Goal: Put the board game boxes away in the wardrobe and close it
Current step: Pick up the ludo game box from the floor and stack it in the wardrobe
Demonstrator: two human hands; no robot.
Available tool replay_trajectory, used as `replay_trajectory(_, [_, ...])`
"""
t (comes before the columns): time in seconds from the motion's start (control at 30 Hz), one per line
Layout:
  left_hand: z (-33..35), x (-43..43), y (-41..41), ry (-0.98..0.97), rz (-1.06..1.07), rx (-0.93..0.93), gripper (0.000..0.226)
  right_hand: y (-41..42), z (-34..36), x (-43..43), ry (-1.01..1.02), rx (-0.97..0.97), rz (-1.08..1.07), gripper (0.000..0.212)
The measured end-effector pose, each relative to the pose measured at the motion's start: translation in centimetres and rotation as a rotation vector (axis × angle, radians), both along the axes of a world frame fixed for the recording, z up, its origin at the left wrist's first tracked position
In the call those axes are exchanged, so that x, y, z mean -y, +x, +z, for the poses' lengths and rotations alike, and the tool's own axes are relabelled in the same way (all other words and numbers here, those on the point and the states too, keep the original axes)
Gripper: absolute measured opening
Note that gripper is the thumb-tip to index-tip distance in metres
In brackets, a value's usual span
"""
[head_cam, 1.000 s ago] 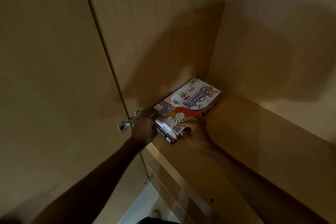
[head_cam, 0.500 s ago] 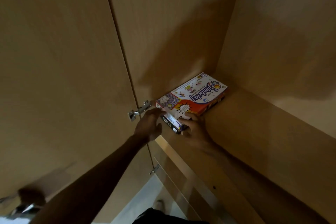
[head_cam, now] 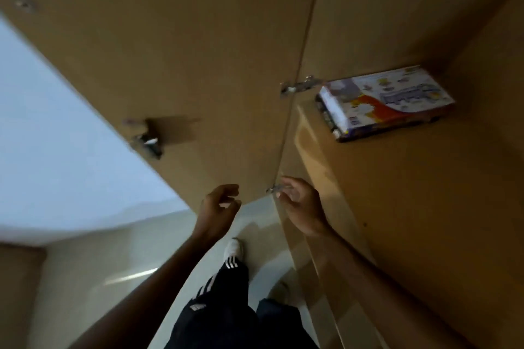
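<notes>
Two stacked board game boxes lie flat on the wardrobe shelf at the upper right, a white, red and blue one on top of a dark one. My left hand hovers low in the middle, fingers loosely curled, holding nothing. Next to it, my right hand is also empty with fingers apart, beside the shelf's front edge. Both hands are well clear of the boxes. The open wardrobe door fills the upper left.
A metal hinge joins the door to the wardrobe side by the boxes; another hinge sits by my right fingers. A metal fitting hangs at the door's outer edge. Pale floor and my leg and shoe lie below.
Both hands have let go of the boxes and drawn back and down out of the wardrobe. The view has swung left and down, so the boxes sit at the upper right.
</notes>
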State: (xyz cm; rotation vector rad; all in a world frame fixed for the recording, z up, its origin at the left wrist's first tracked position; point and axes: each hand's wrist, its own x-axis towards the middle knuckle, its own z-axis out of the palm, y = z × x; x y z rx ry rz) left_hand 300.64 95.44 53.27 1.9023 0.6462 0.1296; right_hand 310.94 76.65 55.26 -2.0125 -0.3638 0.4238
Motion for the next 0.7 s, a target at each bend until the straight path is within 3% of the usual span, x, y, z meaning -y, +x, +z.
replay_trajectory(0.33, [-1.3, -7.4, -28.3, -0.197, 0.735, 0.057, 0.028, -17.8, -1.5, -16.6, -0.125, -0.14, 0.588, 0.034])
replay_trajectory(0.5, [-0.8, -11.0, -42.6, -0.195, 0.982, 0.104, 0.025, -30.8, -1.6, -26.5, -0.125, -0.116, 0.9, 0.033])
replay_trajectory(0.7, [-0.7, -10.7, -59.4, -0.138, 1.425, 0.15, 0.024, -49.0, -0.2, -35.8, -0.094, -0.107, 1.353, 0.029])
